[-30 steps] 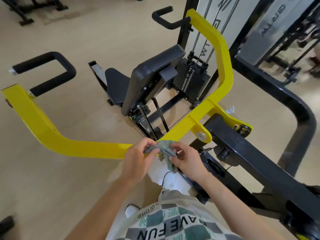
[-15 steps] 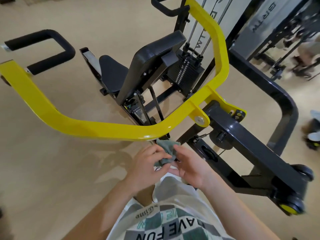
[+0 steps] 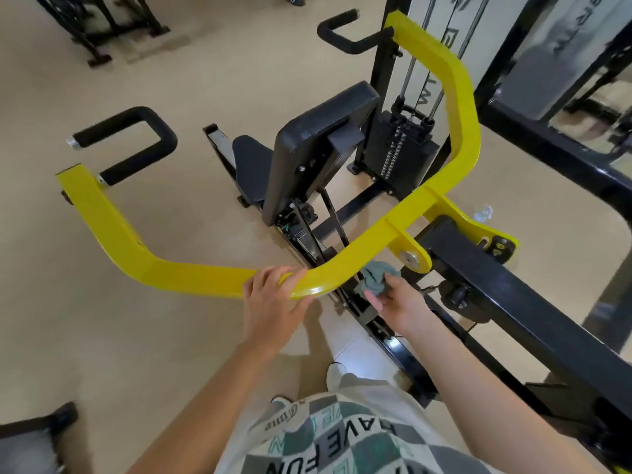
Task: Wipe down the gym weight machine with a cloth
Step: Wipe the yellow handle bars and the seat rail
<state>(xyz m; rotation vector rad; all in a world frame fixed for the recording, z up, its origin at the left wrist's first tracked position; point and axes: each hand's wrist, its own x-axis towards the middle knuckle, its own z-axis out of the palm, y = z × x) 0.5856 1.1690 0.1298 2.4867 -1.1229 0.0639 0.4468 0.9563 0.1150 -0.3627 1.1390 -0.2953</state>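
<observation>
The weight machine has a wide yellow U-shaped bar (image 3: 191, 277) with black foam handles (image 3: 136, 145), a black padded seat and back pad (image 3: 318, 142), and a weight stack (image 3: 400, 148). My left hand (image 3: 273, 302) grips the yellow bar near its middle bend, fingers over the top and thumb under. My right hand (image 3: 400, 302) holds a crumpled grey-green cloth (image 3: 376, 277) just below the bar, beside the yellow pivot plate (image 3: 412, 256).
A thick black frame beam (image 3: 519, 302) runs down to the right of my right hand. More black gym frames stand at the top left (image 3: 99, 25) and along the right edge. Tan floor surrounds the machine.
Both hands held the cloth together below the bar. My left hand has let go of it and taken hold of the yellow bar; the right hand keeps the cloth and has moved right.
</observation>
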